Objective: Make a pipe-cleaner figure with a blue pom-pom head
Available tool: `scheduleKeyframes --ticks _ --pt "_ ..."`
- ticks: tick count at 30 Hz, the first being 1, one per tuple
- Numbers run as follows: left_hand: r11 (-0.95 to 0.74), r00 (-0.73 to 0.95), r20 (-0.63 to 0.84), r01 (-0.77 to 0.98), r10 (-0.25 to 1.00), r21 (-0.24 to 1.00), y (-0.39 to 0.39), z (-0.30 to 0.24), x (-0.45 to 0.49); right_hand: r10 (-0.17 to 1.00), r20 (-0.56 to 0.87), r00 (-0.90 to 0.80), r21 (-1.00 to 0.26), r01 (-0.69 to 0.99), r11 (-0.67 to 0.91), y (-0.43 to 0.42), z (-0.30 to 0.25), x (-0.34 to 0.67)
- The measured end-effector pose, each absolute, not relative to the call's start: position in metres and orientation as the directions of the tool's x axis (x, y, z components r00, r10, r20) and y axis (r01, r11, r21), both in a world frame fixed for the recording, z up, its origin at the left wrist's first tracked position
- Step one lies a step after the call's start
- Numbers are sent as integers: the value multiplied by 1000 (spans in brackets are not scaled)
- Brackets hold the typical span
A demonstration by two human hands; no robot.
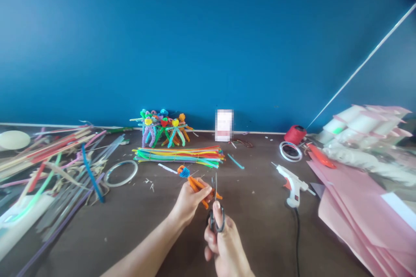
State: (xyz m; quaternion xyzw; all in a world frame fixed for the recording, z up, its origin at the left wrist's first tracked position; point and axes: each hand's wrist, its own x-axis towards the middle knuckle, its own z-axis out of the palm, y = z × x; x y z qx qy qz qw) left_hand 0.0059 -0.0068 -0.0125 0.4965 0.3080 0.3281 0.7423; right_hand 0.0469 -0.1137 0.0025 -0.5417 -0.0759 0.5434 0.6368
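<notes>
My left hand (189, 202) grips a small orange pipe-cleaner figure (196, 188) with a blue head. My right hand (225, 242) holds a pair of black-handled scissors (216, 218), fingers through the loops and narrow blades pointing up. The blade tips stand beside the orange limbs, close to my left fingers. I cannot tell whether the blades touch the pipe cleaner. A thin white stick (167, 168) lies on the brown table (256, 225) just behind the figure.
Finished pipe-cleaner figures (162, 129) stand against the blue wall (208, 39), with a bundled stack of pipe cleaners (178, 157) before them. Loose craft strips (61, 169) spread left. A white glue gun (292, 186), its black cord, a red spool (295, 134) and pink sheets (357, 220) lie right.
</notes>
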Motion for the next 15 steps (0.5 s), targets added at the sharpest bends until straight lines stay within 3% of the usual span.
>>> scheduleKeyframes --ticks 9,15 --pt "420 515 -217 -319 829 850 -4 -10 6 797 -499 341 -706 -693 -145 -124 15 47" --pt "456 444 -251 -451 860 767 2 -11 3 797 -552 246 -685 -679 -265 -130 8 35"
